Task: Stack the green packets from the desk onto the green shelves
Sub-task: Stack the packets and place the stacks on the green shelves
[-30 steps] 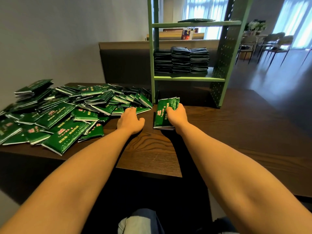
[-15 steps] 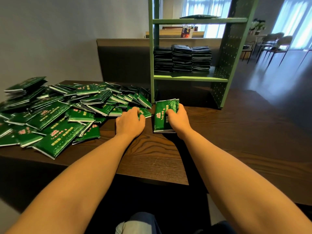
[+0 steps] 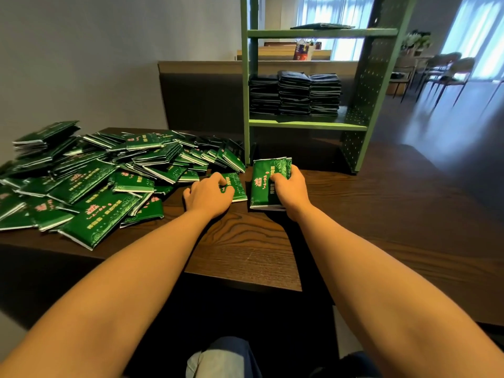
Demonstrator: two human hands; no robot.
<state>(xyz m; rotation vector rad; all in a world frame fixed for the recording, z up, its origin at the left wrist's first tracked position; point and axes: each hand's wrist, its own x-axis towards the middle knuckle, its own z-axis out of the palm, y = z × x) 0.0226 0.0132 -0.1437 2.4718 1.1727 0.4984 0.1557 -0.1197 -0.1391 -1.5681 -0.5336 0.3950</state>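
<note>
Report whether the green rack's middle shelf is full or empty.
Partly full: three stacks of dark packets sit on the middle shelf, bare board showing beside them.

No words can be read here. The green packets (image 3: 92, 211) have pink marks and yellow marks printed on their fronts. They look like letters or signs, but the print is too blurry to make out. A colourful box (image 3: 302, 50) far at the back has print too, and it is too small to read.
</note>
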